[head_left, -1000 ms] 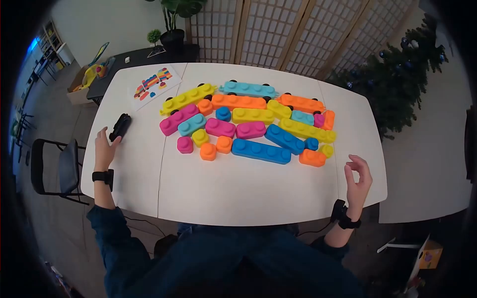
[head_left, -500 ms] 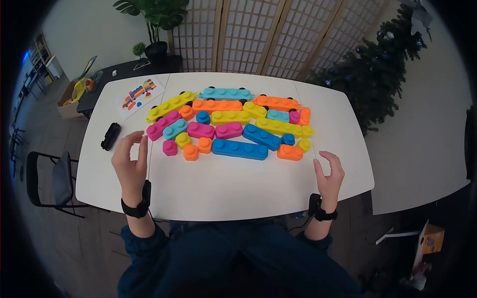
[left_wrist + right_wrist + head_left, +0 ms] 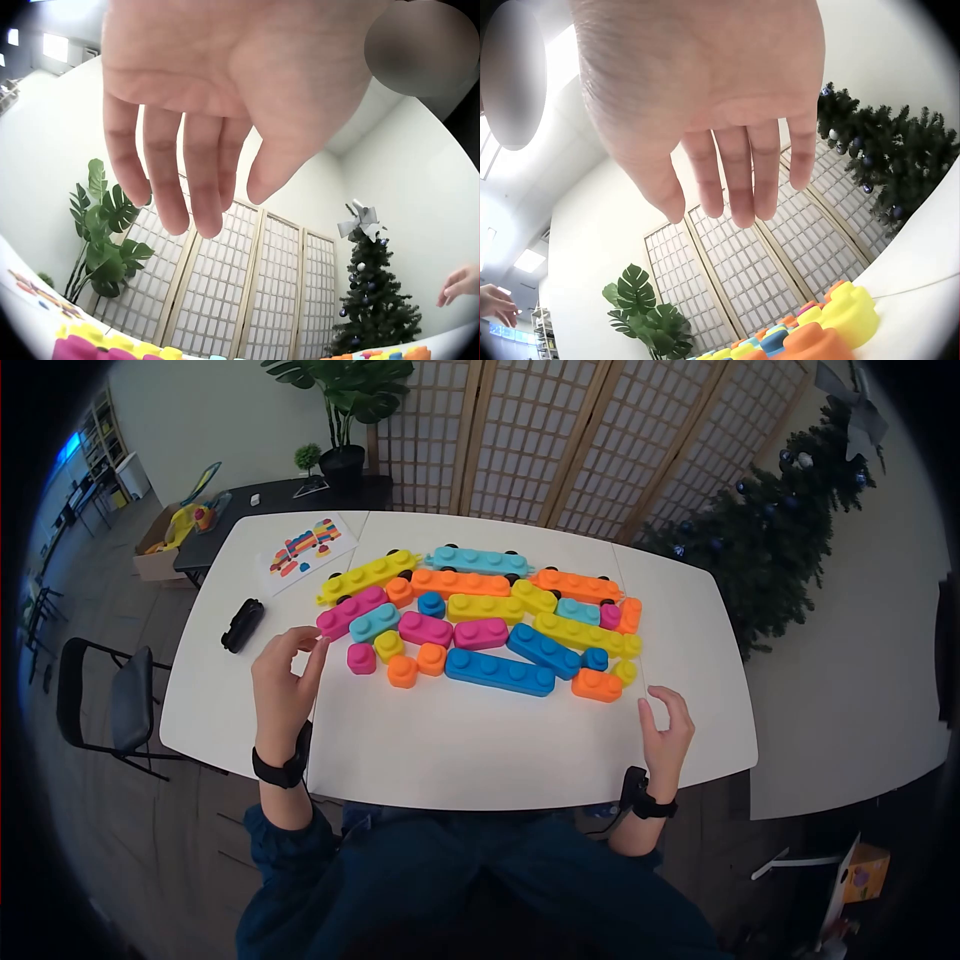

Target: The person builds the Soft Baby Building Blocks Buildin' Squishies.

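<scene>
Raised over the table's left part, my left hand (image 3: 287,685) holds nothing, its fingers relaxed and spread from the thumb. Its fingertips come near the left end of a long pink block (image 3: 351,612) and a small pink block (image 3: 361,658). My right hand (image 3: 667,733) hovers at the right with loosely bent fingers, empty as well. Nearest to it are an orange block (image 3: 597,684) and a small yellow block (image 3: 625,673). Between the hands lie a long blue block (image 3: 499,671) and several more colourful studded blocks. In the right wrist view the orange block (image 3: 817,343) shows below the fingers.
Wheeled pieces, among them a light blue one (image 3: 478,561), line the back of the group. A printed picture sheet (image 3: 308,548) lies at the back left, and a black object (image 3: 243,625) at the left. Behind the white table (image 3: 480,760) stands a folding screen (image 3: 560,440).
My left hand has moved from beside the black object rightward to the pink blocks. The right hand has shifted slightly left. The head view has shifted too; the blocks keep their arrangement.
</scene>
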The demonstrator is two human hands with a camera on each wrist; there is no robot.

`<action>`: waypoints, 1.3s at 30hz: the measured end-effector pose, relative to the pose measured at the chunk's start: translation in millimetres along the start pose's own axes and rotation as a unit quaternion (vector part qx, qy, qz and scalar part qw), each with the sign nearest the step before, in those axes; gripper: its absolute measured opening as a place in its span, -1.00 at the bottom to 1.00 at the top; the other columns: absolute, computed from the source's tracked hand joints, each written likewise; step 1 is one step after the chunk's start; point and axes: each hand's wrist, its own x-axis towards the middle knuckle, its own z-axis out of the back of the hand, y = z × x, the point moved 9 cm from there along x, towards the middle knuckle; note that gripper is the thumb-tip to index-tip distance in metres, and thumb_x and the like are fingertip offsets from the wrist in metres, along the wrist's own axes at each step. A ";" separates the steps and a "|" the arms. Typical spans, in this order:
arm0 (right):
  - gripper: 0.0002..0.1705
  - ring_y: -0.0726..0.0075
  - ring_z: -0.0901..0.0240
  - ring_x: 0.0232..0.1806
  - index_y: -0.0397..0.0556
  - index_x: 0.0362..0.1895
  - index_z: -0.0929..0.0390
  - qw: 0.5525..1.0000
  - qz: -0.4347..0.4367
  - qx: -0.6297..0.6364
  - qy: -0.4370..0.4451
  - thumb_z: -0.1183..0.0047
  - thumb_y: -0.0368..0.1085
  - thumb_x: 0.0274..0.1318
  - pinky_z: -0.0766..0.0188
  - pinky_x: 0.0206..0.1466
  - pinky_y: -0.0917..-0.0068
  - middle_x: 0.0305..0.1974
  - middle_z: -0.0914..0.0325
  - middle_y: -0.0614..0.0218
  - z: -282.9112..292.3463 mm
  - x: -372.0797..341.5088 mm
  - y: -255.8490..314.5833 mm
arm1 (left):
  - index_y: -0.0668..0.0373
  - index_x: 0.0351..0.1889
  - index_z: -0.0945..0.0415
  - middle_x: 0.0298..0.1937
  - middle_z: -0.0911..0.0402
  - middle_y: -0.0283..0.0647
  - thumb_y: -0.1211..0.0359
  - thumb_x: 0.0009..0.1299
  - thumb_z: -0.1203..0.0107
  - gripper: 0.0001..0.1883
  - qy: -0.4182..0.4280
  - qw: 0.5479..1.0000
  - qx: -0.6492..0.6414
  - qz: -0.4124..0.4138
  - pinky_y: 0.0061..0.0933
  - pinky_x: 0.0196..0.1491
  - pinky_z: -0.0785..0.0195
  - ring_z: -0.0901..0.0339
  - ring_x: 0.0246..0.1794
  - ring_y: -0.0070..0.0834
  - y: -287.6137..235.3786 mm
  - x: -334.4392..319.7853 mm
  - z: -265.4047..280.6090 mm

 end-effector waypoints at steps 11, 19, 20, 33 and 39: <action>-0.79 0.19 -0.66 0.03 -0.19 -0.09 -0.66 0.999 -0.012 0.024 0.025 -0.31 -0.44 0.18 -0.50 0.17 0.32 -0.08 -0.72 0.17 -8.2 -3.7 8.6 | 0.11 0.30 -0.52 0.17 -0.62 -0.05 0.29 0.40 -0.31 -0.50 0.182 0.962 0.198 -0.035 -0.09 0.21 -0.48 -0.53 0.19 0.03 109.9 78.0 -118.0; -0.74 0.15 -0.68 -0.09 -0.19 -0.08 -0.66 0.998 -0.029 0.025 0.042 -0.35 -0.42 0.14 -0.56 0.07 0.33 -0.15 -0.72 0.13 -8.6 -17.7 14.9 | 0.08 0.24 -0.60 0.11 -0.68 -0.04 0.24 0.37 -0.33 -0.53 0.328 0.925 0.184 -0.050 -0.15 0.26 -0.48 -0.61 0.18 -0.08 143.2 109.8 -187.0; -0.74 0.15 -0.68 -0.09 -0.19 -0.08 -0.66 0.998 -0.031 0.023 0.040 -0.35 -0.42 0.14 -0.56 0.07 0.33 -0.15 -0.72 0.13 -8.6 -17.5 12.6 | 0.08 0.23 -0.61 0.11 -0.70 -0.04 0.23 0.33 -0.36 -0.51 0.336 0.919 0.203 -0.034 -0.15 0.23 -0.50 -0.63 0.17 -0.09 146.4 113.6 -190.9; -0.76 0.14 -0.69 -0.15 -0.21 -0.11 -0.67 0.995 -0.024 0.039 0.087 -0.36 -0.41 0.15 -0.57 -0.01 0.34 -0.20 -0.72 0.09 -25.1 -8.6 10.1 | 0.02 0.18 -0.61 0.02 -0.74 -0.14 0.15 0.22 -0.44 -0.45 0.260 0.923 0.282 -0.017 -0.11 0.02 -0.59 -0.69 0.04 -0.11 126.7 127.2 -147.8; -0.72 0.14 -0.68 -0.12 -0.19 -0.07 -0.66 0.989 0.020 0.045 0.138 -0.37 -0.39 0.14 -0.56 0.02 0.34 -0.18 -0.71 0.12 -43.5 11.7 38.7 | 0.06 0.17 -0.61 -0.02 -0.73 -0.18 0.30 0.17 -0.45 -0.45 0.265 0.953 0.108 -0.103 -0.16 0.08 -0.55 -0.64 0.06 -0.15 -21.9 42.5 -93.7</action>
